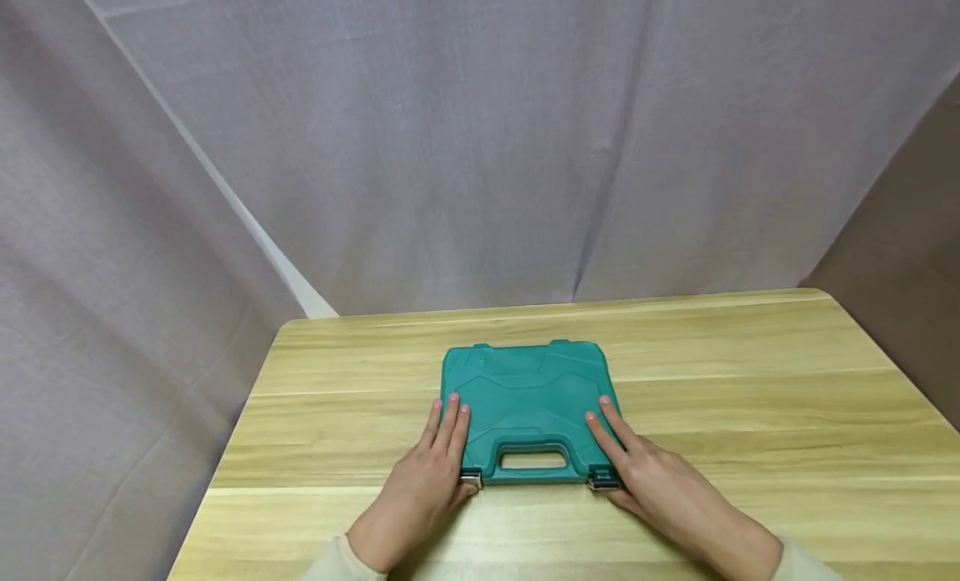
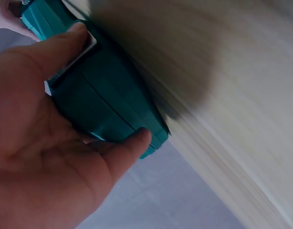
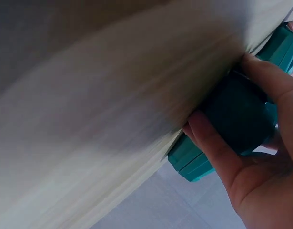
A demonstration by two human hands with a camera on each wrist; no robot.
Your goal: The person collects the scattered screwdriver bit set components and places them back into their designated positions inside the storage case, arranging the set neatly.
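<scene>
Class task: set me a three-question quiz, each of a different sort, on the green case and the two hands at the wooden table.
1. True or false: the green case lies flat and closed on the wooden table.
2. Which side of the case faces the person? A) the hinge side B) the handle side C) a short end
3. Fill in: the left hand and the right hand each sit at a near corner, beside a metal ____.

Key
1. True; the lid is down.
2. B; the handle slot lies between the hands.
3. Latch: the left latch and the right latch.
</scene>
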